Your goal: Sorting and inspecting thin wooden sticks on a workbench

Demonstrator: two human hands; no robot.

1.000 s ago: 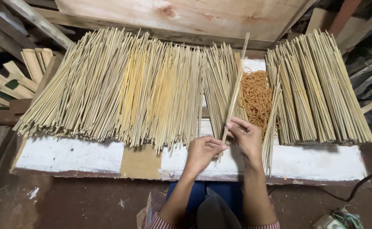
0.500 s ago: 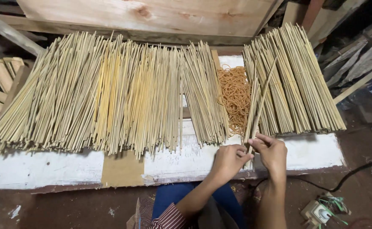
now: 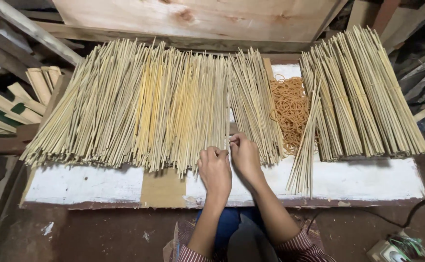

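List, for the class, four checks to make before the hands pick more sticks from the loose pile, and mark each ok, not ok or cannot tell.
1. Both hands at the loose pile: left hand and right hand rest at the near edge of the loose sticks. Ok.
2. Rubber bands within view between the pile and the bundles. Ok.
3. Small bundle lies set aside on the white board, apart from both hands. Ok.
4. Tied bundles stacked neatly at the right. Ok.
5. Number of sticks pinched in the fingers: cannot tell.
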